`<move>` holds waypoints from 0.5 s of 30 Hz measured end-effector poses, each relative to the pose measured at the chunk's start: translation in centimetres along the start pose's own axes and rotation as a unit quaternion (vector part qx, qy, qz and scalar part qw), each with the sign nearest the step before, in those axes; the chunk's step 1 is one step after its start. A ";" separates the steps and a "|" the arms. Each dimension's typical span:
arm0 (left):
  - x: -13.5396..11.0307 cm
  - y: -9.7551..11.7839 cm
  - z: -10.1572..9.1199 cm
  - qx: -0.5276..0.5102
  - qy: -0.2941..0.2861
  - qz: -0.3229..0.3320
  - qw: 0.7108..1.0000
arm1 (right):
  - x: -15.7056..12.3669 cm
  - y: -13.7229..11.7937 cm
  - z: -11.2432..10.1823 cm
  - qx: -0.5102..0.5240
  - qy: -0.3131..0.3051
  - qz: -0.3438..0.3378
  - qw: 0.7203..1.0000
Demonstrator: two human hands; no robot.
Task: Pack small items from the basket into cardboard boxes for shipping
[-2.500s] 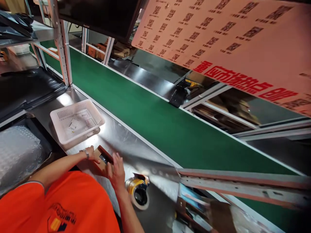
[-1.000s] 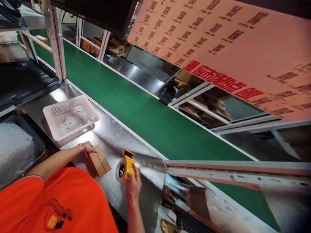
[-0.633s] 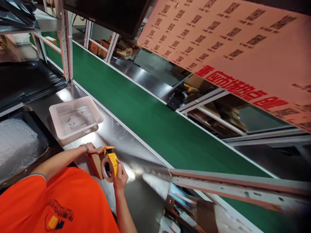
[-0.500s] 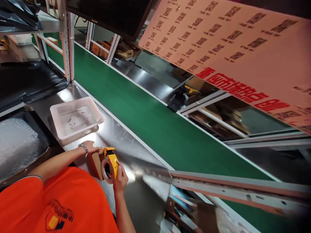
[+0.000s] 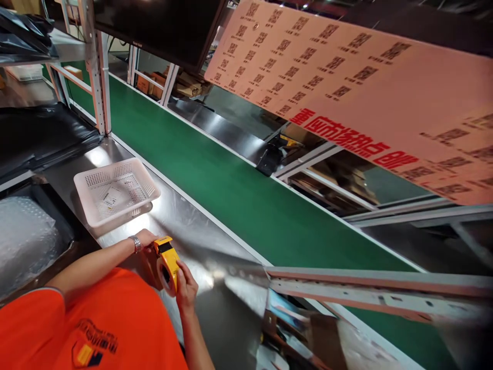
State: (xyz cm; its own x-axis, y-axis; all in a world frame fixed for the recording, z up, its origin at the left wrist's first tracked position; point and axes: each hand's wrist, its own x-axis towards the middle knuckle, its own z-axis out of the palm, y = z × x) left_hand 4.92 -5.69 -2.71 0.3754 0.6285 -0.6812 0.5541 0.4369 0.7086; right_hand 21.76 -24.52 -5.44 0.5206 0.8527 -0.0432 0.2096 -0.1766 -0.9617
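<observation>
My right hand [image 5: 187, 287] is closed around a yellow tape dispenser [image 5: 172, 257] carrying a wide roll of tape. The front end of the dispenser is up against a small brown cardboard box [image 5: 151, 267]. At the box's far end, my left hand [image 5: 145, 239], with a metal watch on the wrist, grips it; the fingertips are partly hidden behind the dispenser. Most of the box is covered by the dispenser and my arm. Beyond my left hand, a white perforated plastic basket [image 5: 115, 213] sits on the steel worktop [image 5: 234, 318] with a clear bag and a labelled slip inside.
A green conveyor belt [image 5: 200, 180] runs diagonally past the worktop. At the right, a metal rail [image 5: 346, 288] crosses above it. Bubble wrap [image 5: 26, 236] lies in a dark bin at left. A monitor [image 5: 154, 31] and a board of printed codes [image 5: 308, 77] hang overhead.
The tape dispenser has tilted and shifted slightly left, closer to my left hand, over the box. Less of the box shows. The whole view has shifted a little.
</observation>
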 end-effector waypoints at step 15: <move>4.9 -5.0 -3.1 0.212 0.068 0.013 0.975 | -1.7 -6.3 -0.7 -0.053 -0.110 0.071 0.990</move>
State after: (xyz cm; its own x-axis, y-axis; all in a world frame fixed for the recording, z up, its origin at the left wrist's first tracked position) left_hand 1.64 -2.77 -9.07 0.3078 0.7276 -0.6130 0.8140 0.1322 0.5657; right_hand 20.16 -25.21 0.93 0.3614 0.8996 -0.2454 0.2389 -0.3437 -0.9082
